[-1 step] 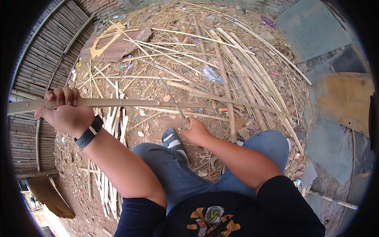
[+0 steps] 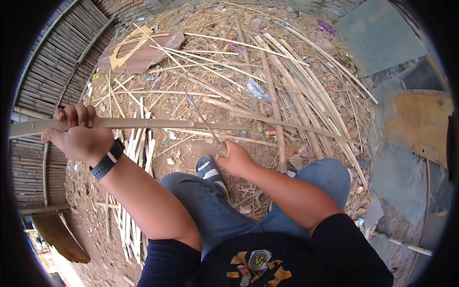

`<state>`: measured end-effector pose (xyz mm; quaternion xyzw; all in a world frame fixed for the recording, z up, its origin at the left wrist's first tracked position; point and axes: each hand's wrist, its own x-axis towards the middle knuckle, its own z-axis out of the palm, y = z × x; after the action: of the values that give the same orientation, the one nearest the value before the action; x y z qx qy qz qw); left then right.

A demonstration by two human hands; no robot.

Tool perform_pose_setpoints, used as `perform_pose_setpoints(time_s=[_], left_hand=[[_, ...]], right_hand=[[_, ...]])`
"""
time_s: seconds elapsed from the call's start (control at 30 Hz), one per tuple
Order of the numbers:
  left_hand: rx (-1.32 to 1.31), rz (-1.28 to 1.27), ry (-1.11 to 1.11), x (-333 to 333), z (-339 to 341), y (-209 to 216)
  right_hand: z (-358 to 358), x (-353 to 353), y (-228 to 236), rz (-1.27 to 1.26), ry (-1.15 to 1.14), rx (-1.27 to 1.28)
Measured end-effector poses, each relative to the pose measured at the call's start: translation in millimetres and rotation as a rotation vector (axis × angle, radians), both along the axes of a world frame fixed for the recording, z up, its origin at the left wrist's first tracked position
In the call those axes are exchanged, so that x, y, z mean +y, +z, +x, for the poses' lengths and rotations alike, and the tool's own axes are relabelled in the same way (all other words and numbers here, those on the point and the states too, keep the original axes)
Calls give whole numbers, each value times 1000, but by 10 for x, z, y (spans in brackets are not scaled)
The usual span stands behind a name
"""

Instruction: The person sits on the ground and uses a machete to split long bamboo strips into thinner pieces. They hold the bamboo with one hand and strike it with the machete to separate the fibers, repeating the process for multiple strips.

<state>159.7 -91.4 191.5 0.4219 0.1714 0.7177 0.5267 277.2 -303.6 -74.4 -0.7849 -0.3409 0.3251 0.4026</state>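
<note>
1. My left hand [image 2: 79, 136] is clenched around a long bamboo strip [image 2: 143, 123], fingers curled over the top, holding it level across the view. I judge the grip sits near one end so the rest of the strip stays free to be worked.
2. The strip runs from the left rim past my left hand and on toward the right, above the dirt ground [image 2: 191, 148], well clear of my knees.
3. My right hand [image 2: 234, 158] is closed on the handle of a thin knife [image 2: 203, 119]; its blade slants up and left to meet the strip. The blade looks laid at the strip's edge, though I cannot tell whether it bites in.
4. My left arm is raised and bent, with a black wristwatch [image 2: 107, 160] at the wrist; my right forearm reaches forward low over my jeans [image 2: 215, 210].
5. A striped shoe [image 2: 208, 170] rests just beside my right hand.
6. Cut bamboo slats [image 2: 136, 153] lie under my left forearm, and a heap of long canes [image 2: 291, 76] lies beyond.
</note>
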Motion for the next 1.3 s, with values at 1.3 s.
perform_pose_setpoints(time_s=[1.3], left_hand=[[-42,164,-380,270,-243,-119]], right_hand=[[-36,34,200,64,59,44]])
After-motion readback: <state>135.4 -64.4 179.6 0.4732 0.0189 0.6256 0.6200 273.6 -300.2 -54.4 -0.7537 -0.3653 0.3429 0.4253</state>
